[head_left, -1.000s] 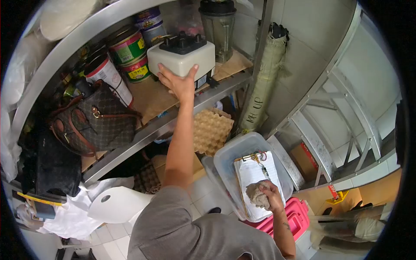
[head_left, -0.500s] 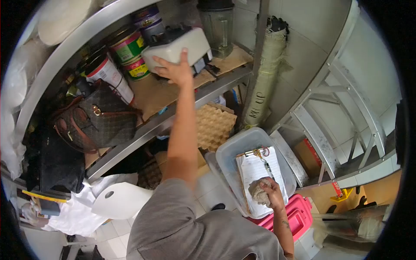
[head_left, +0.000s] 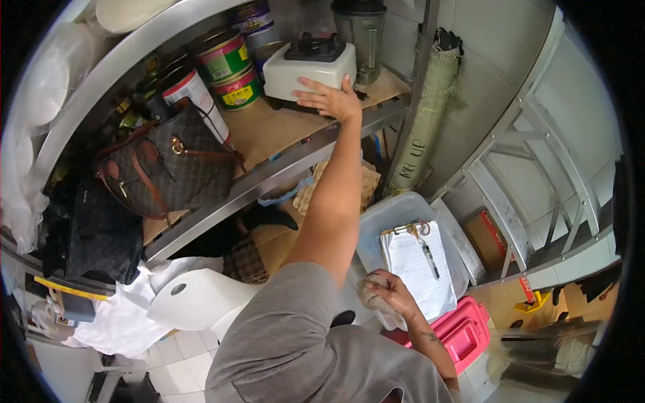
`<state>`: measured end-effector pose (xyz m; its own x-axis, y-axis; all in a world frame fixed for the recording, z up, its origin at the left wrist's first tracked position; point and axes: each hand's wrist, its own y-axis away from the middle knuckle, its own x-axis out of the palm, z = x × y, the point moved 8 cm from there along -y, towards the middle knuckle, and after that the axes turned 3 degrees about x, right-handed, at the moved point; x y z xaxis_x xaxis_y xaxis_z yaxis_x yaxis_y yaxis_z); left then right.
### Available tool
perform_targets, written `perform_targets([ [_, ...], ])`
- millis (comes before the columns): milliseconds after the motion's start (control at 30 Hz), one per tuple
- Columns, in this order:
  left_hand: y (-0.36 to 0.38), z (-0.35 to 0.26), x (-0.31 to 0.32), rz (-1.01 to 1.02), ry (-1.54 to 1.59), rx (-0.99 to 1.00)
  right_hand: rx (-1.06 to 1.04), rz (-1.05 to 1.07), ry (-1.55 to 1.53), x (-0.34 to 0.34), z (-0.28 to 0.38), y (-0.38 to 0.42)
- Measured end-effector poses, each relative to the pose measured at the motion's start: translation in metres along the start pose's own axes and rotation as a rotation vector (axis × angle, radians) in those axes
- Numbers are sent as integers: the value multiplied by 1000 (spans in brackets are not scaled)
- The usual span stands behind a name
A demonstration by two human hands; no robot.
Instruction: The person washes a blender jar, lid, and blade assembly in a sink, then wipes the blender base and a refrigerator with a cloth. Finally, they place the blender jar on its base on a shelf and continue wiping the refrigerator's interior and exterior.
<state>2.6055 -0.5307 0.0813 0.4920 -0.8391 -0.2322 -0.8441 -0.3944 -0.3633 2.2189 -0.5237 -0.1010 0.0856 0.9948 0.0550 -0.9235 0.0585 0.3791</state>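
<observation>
My left hand [head_left: 330,102] rests spread against the front of a white blender base [head_left: 306,75] with a black top. The base sits upright on the brown-lined shelf [head_left: 272,131], beside a blender jar [head_left: 366,40]. Stacked cans [head_left: 227,59] stand to the left of the base. In my right hand [head_left: 395,295] is a bunched greyish-brown cloth [head_left: 373,293], just left of a clipboard [head_left: 420,265] with paper and a pen on it. The clipboard lies on a clear plastic bin [head_left: 368,235].
On the shelf's left side are a brown handbag [head_left: 181,158] and a black bag [head_left: 101,235]. A rolled greenish bundle [head_left: 430,121] leans by the shelf post. At right stands a metal ladder [head_left: 500,201]. A pink lid [head_left: 463,332] and a white chair [head_left: 195,299] are low down.
The blender base was tilted under my left hand and now sits level on the shelf. My right hand has moved left with the cloth, off the clipboard's paper. The view has shifted slightly.
</observation>
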Motion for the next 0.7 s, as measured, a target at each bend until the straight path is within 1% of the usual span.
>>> perform_targets([
  [33,-2,-3,-2,17,19,-16,-15,43,-6,9,-4,-1],
  [133,2,-3,-12,113,-30,34,-57,14,114,25,-4,-2],
  [167,7,0,-19,147,-89,99,-43,1,58,28,-3,-1],
  [267,29,41,-39,406,-46,155,-14,-50,-105,36,4,7],
  [333,68,51,-96,466,114,483,-21,-117,-221,31,1,17],
  [367,90,72,-122,611,74,450,-31,-189,-246,24,-8,20],
  [400,112,88,-161,592,83,599,-46,-203,-339,22,-10,27],
  [433,134,111,-197,777,83,468,-54,-213,-435,23,-13,34],
  [467,156,160,-227,911,-63,208,-54,-218,-531,28,-17,41],
  [500,181,213,-265,889,-3,115,-56,-198,-561,38,-12,52],
  [533,206,242,-314,893,-154,181,-86,-131,-564,50,-11,60],
  [567,232,267,-366,957,-323,164,-42,-83,-557,62,-16,67],
  [600,262,330,-403,1056,-421,122,-2,-34,-548,77,-22,74],
  [633,289,357,-453,976,-475,132,-46,24,-500,96,-24,80],
  [667,314,373,-498,1073,-467,48,-93,83,-453,117,-28,85],
  [700,335,387,-532,1111,-457,-14,-140,144,-405,140,-29,91],
])
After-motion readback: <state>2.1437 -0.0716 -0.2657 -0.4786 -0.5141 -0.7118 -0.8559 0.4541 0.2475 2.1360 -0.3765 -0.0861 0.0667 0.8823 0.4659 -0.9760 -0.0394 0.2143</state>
